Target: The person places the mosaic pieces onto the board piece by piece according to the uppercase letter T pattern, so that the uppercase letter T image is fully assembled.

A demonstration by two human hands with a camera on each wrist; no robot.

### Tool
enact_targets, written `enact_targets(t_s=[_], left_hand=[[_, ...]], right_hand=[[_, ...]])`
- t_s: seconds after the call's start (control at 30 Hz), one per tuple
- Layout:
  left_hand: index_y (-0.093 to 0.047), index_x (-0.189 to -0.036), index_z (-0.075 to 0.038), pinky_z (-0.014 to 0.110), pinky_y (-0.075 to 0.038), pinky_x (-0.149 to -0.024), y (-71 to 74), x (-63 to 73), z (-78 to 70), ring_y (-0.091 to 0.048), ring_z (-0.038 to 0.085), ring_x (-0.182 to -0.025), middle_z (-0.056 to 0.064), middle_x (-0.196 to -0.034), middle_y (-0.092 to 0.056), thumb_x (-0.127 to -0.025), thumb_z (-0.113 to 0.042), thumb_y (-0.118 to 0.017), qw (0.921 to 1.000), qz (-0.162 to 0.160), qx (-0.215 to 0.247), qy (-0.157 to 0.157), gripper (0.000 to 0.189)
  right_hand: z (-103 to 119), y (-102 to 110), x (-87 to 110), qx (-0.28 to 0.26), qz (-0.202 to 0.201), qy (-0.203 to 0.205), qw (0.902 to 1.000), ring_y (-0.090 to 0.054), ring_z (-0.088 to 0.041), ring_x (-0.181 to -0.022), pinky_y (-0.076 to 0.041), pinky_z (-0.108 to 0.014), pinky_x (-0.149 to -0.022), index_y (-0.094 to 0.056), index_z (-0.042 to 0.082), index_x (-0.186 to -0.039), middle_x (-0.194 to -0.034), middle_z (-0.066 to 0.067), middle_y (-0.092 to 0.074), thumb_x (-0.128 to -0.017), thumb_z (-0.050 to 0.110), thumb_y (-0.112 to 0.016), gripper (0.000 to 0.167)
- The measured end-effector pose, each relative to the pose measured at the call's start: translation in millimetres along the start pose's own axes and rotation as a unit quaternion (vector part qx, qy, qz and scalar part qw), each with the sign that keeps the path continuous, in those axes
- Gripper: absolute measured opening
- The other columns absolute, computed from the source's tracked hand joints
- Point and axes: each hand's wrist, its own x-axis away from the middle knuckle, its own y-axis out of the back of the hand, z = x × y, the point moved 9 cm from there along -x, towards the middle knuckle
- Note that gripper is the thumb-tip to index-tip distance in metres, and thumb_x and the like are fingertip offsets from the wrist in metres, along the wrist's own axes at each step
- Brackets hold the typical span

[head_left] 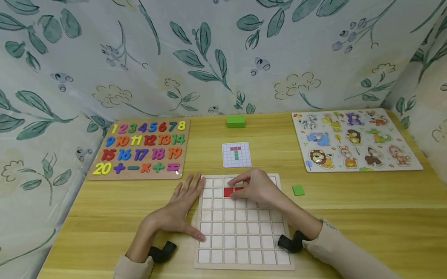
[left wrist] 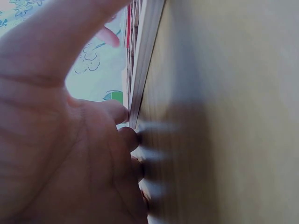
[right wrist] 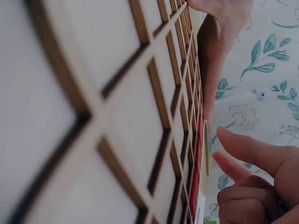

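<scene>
Head view: grid board (head_left: 241,232) holds red tiles (head_left: 229,192); hands rest on it.

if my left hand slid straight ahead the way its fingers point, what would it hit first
Probably the number puzzle. The left hand lies flat beside the grid board, fingers aimed up and slightly right toward that puzzle's near right corner; it might just miss.

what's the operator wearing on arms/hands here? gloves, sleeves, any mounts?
No gloves: the left hand and right hand are bare. Both arms wear light beige long sleeves, the left sleeve and right sleeve ending at the wrists. A black curved mount sits under each wrist: left mount, right mount.
</scene>
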Motion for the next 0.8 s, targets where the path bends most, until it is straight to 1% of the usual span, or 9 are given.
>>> enact_targets(t_s=[0.07, 0.2, 0.3, 0.43, 0.6, 0.8], left_hand=[[0.007, -0.167, -0.012, 0.063, 0.013, -0.128, 0.5, -0.1, 0.2, 0.024, 0.035, -0.159, 0.011, -0.173, 0.021, -0.065, -0.057, -0.094, 1.0000, -0.002, -0.002, -0.001, 0.151], [0.007, -0.167, -0.012, 0.063, 0.013, -0.128, 0.6, -0.1, 0.5, 0.024, 0.035, -0.160, 0.011, -0.173, 0.021, -0.064, -0.057, -0.094, 1.0000, -0.004, -0.002, -0.002, 0.151], [0.008, -0.167, -0.013, 0.063, 0.013, -0.128, 0.1, 0.1, 1.0, 0.025, 0.035, -0.159, 0.010, -0.173, 0.021, -0.064, -0.057, -0.094, 1.0000, -0.002, 0.000, -0.001, 0.151], [0.008, -0.167, -0.013, 0.063, 0.013, -0.128, -0.3, 0.1, 0.7, 0.025, 0.034, -0.159, 0.010, -0.173, 0.022, -0.065, -0.057, -0.094, 1.0000, -0.001, 0.000, 0.000, 0.150], [0.008, -0.167, -0.012, 0.064, 0.013, -0.127, 0.2, 0.5, 0.0, 0.025, 0.036, -0.159, 0.011, -0.173, 0.023, -0.065, -0.056, -0.094, 1.0000, -0.004, -0.002, -0.004, 0.151], [0.008, -0.167, -0.012, 0.065, 0.013, -0.127, -1.0, -0.5, -0.1, 0.025, 0.036, -0.159, 0.011, -0.173, 0.022, -0.065, -0.056, -0.094, 1.0000, -0.005, 0.002, -0.006, 0.150]], right_hand=[[-1, 9, 3.7, 0.002, 0.000, 0.003, 1.0000, -0.028, -0.012, -0.051, -0.023, -0.023, -0.049, -0.083, 0.015, -0.106, -0.053, 0.004, -0.034, -0.079, 0.015, -0.090, 0.027], [-8, 34, 14.4, 0.031, -0.006, 0.023, 0.9992, -0.026, -0.013, -0.052, -0.023, -0.022, -0.049, -0.080, 0.012, -0.113, -0.055, 0.004, -0.031, -0.086, 0.018, -0.085, 0.029], [-21, 55, 24.6, 0.044, -0.008, 0.023, 0.9987, -0.027, -0.012, -0.052, -0.024, -0.022, -0.047, -0.078, 0.010, -0.118, -0.057, 0.004, -0.031, -0.089, 0.019, -0.082, 0.030], [-46, 81, 39.0, 0.051, -0.014, 0.017, 0.9985, -0.027, -0.010, -0.052, -0.026, -0.022, -0.047, -0.077, 0.010, -0.120, -0.059, 0.005, -0.030, -0.091, 0.020, -0.080, 0.030], [-73, 105, 53.8, 0.048, -0.023, 0.014, 0.9985, -0.025, -0.007, -0.052, -0.028, -0.024, -0.047, -0.076, 0.009, -0.120, -0.061, 0.005, -0.027, -0.091, 0.020, -0.080, 0.031], [-95, 121, 64.6, 0.016, -0.010, 0.008, 0.9998, -0.028, -0.007, -0.055, -0.030, -0.027, -0.051, -0.073, 0.006, -0.123, -0.064, 0.005, -0.027, -0.088, 0.020, -0.083, 0.039]])
